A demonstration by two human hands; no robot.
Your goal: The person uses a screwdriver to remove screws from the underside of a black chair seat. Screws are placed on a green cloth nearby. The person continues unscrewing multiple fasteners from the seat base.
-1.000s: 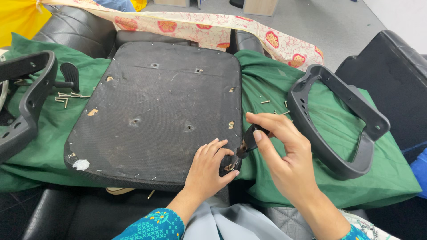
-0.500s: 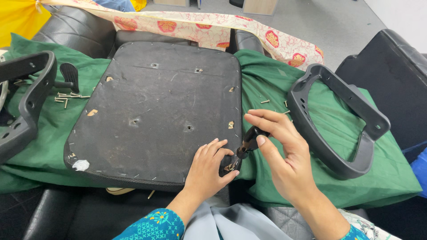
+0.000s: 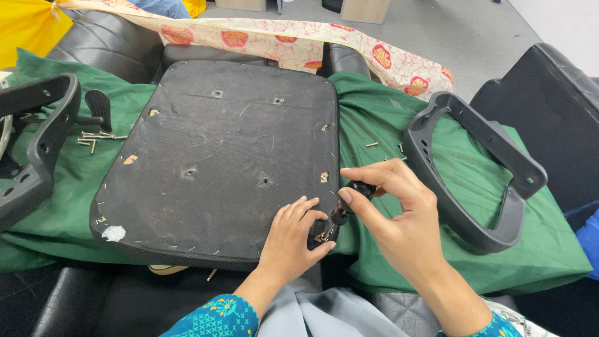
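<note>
Two hands meet at the near right corner of a black chair seat base (image 3: 218, 156), which lies upside down on a green cloth (image 3: 387, 112). The left hand (image 3: 290, 240) rests flat on the base's near edge, its fingers curled around a small metal fitting at the corner (too small to make out). The right hand (image 3: 399, 218) pinches the dark handle of a short screwdriver (image 3: 349, 200) between thumb and fingers, the tool tilted with its tip down at that fitting. To the right lies a grey plastic armrest loop (image 3: 474, 168), with loose screws (image 3: 372, 143) just left of it; more screws (image 3: 93, 137) lie far left.
</note>
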